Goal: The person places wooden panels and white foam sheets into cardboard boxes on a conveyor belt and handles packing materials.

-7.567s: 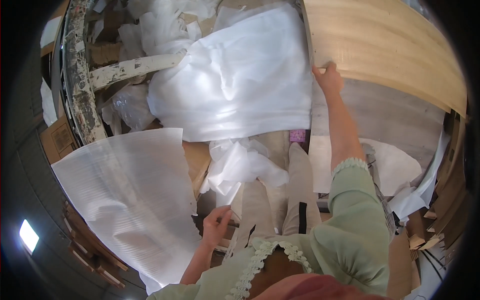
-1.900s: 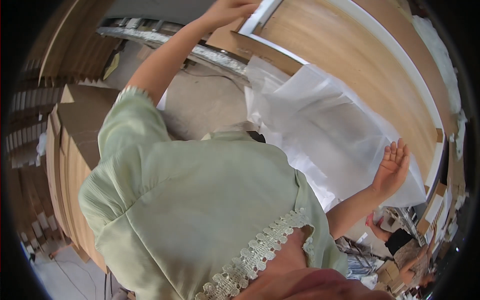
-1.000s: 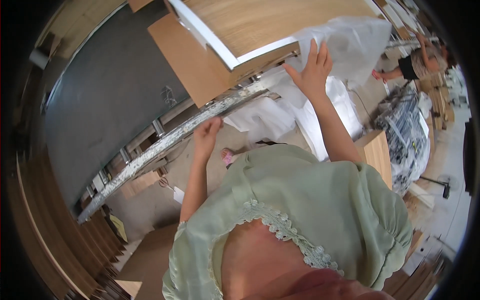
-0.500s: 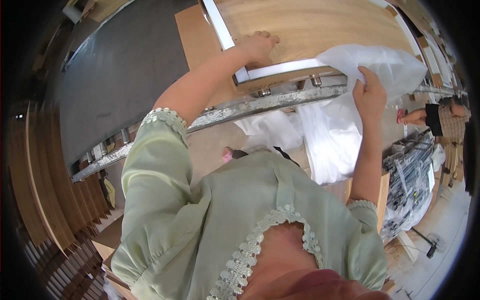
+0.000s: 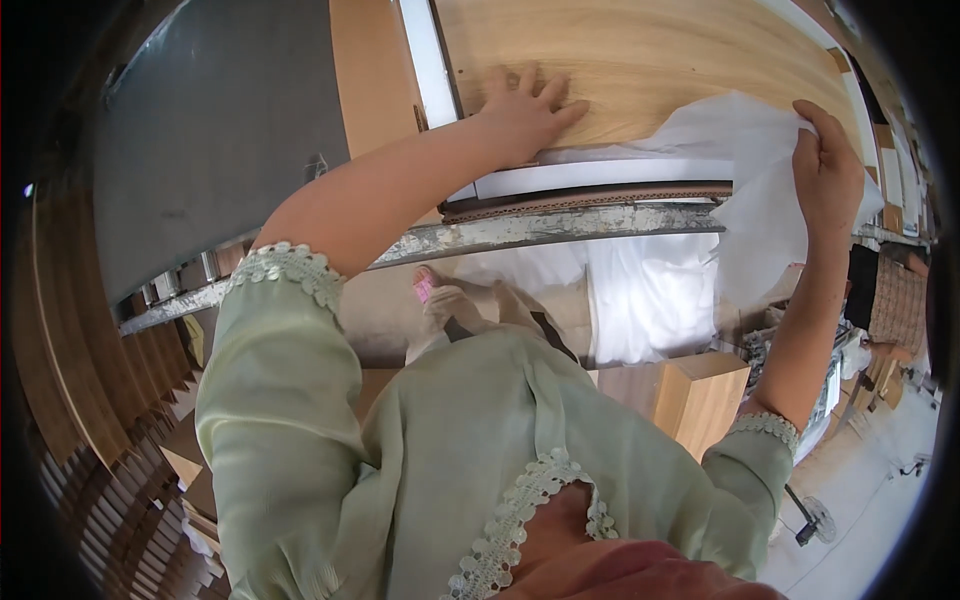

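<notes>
My left hand (image 5: 527,115) lies on a wood-grain panel (image 5: 640,55) near its near left corner, fingers spread. White foam strips (image 5: 610,178) edge the panel, which rests in a brown cardboard box (image 5: 590,202). On the right, my right hand (image 5: 830,170) pinches a translucent white foam sheet (image 5: 765,170) between thumb and fingers. Part of that sheet lies over the panel's near right edge, and part hangs in front of it.
A worn metal conveyor rail (image 5: 560,226) runs below the box. Dark grey belt (image 5: 230,130) extends to the left. White foam sheeting (image 5: 655,300) hangs below the rail. Brown boards (image 5: 75,330) stand at far left. Another person (image 5: 895,300) is at the right.
My right hand has moved right with the foam sheet, drawing it along the panel's near edge. My left hand has spread its fingers and shifted slightly on the panel.
</notes>
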`<act>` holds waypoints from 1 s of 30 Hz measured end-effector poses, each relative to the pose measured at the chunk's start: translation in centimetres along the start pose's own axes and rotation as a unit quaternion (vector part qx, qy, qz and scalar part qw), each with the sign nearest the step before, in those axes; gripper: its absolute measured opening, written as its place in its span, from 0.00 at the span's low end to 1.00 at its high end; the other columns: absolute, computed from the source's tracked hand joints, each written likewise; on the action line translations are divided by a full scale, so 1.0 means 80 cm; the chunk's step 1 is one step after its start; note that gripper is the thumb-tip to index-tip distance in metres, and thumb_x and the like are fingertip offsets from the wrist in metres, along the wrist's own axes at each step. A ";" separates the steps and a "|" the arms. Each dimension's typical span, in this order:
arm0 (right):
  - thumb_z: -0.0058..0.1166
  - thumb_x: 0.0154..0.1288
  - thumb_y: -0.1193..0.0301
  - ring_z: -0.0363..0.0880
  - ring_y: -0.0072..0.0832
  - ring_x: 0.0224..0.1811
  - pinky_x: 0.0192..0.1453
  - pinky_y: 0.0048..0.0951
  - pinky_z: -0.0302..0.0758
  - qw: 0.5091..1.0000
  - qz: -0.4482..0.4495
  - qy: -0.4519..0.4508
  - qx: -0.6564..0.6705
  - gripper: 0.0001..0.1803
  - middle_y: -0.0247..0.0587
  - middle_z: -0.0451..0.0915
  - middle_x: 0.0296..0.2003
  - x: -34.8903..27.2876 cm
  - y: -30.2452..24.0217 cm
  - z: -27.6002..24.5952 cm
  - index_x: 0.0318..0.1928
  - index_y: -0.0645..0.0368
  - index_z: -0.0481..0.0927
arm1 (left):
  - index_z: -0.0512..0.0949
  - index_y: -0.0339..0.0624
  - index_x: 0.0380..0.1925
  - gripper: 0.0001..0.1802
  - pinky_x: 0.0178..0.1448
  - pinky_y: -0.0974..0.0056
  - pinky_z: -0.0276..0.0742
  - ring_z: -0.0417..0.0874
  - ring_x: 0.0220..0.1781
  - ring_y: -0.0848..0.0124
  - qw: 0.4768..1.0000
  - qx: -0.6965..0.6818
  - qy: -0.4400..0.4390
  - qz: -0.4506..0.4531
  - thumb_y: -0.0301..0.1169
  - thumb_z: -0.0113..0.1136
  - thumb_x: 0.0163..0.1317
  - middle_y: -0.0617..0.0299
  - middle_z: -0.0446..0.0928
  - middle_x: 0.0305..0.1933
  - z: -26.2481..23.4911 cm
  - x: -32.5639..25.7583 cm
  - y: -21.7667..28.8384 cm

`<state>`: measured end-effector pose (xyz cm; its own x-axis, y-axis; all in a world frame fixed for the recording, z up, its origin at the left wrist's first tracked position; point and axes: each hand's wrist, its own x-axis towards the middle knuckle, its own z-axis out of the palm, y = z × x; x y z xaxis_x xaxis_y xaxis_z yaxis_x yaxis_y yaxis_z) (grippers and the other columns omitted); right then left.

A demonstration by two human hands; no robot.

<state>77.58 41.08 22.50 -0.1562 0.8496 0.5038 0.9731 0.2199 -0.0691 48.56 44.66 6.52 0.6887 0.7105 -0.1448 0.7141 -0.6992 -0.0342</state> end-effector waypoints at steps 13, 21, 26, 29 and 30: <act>0.41 0.56 0.80 0.78 0.32 0.42 0.47 0.24 0.70 0.994 0.092 -0.051 0.007 0.16 0.45 0.78 0.40 -0.060 0.028 -0.020 0.43 0.59 0.78 | 0.53 0.71 0.64 0.49 0.57 0.40 0.62 0.51 0.69 0.52 0.994 -0.027 -0.094 0.040 0.43 0.68 0.41 0.64 0.47 0.70 -0.034 0.015 -0.015; 0.41 0.53 0.83 0.77 0.33 0.37 0.44 0.23 0.71 0.995 0.048 -0.074 0.039 0.16 0.44 0.78 0.37 -0.084 0.025 -0.045 0.41 0.62 0.77 | 0.64 0.71 0.59 0.39 0.67 0.38 0.46 0.47 0.71 0.59 0.986 0.014 0.074 0.147 0.37 0.66 0.42 0.69 0.46 0.71 -0.029 0.004 -0.014; 0.39 0.49 0.86 0.77 0.36 0.36 0.44 0.26 0.72 0.999 -0.035 -0.004 0.023 0.16 0.48 0.77 0.34 -0.103 0.025 -0.100 0.38 0.68 0.76 | 0.68 0.67 0.55 0.38 0.68 0.38 0.43 0.44 0.72 0.61 0.975 -0.021 0.140 0.174 0.33 0.67 0.37 0.69 0.44 0.71 -0.037 0.006 -0.006; 0.36 0.51 0.86 0.77 0.36 0.39 0.48 0.29 0.72 0.998 0.042 0.049 0.017 0.16 0.49 0.78 0.36 -0.144 0.040 -0.160 0.39 0.73 0.76 | 0.70 0.62 0.52 0.37 0.68 0.38 0.43 0.45 0.72 0.62 0.973 -0.047 0.158 0.160 0.32 0.67 0.35 0.68 0.44 0.71 -0.039 0.003 0.000; 0.36 0.54 0.83 0.76 0.38 0.39 0.49 0.33 0.71 0.992 0.076 0.098 0.025 0.15 0.52 0.78 0.36 -0.172 0.044 -0.179 0.38 0.74 0.76 | 0.70 0.61 0.51 0.36 0.68 0.38 0.43 0.45 0.72 0.62 0.973 -0.056 0.164 0.153 0.31 0.67 0.35 0.68 0.44 0.71 -0.039 0.003 0.001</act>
<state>85.56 23.25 27.66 0.0330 0.7668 0.6410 0.9726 0.1230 -0.1971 49.21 45.05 9.59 0.8613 0.4705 0.1918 0.4660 -0.8819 0.0709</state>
